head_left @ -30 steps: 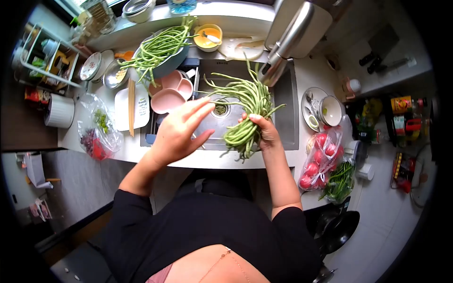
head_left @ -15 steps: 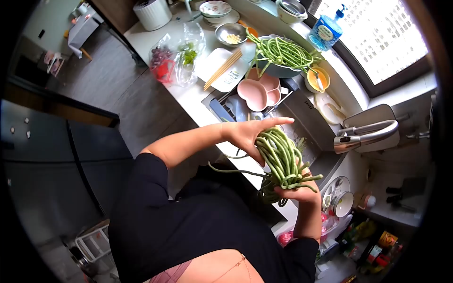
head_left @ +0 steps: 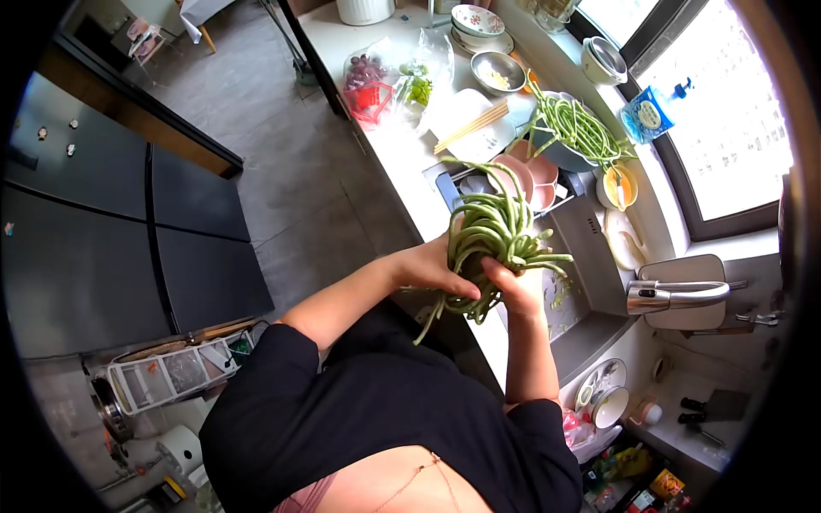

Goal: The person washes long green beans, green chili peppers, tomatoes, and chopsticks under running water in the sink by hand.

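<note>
A looped bundle of green long beans (head_left: 496, 231) is held up over the counter's front edge, beside the sink. My left hand (head_left: 436, 269) wraps the bundle's near left side, its thumb lying across the beans and its other fingers mostly hidden behind them. On the near right, my right hand (head_left: 517, 289) is closed round the cut ends, thumb pressed on top. Loose bean ends stick out to the right, and one strand hangs down at the left. More long beans (head_left: 577, 128) lie heaped in a grey basin (head_left: 564, 158) beyond the sink.
The sink (head_left: 590, 321) with scraps in it lies right of my hands, with a faucet (head_left: 676, 295) at its far side. A pink divided dish (head_left: 540, 181), chopsticks (head_left: 472, 126), a steel bowl (head_left: 499, 73) and bagged grapes (head_left: 366, 75) stand along the counter.
My left hand has gone from spread fingers to gripping the bundle. The beans have been gathered into a tighter coil and turned, a strand now rising at the top. The view has swung.
</note>
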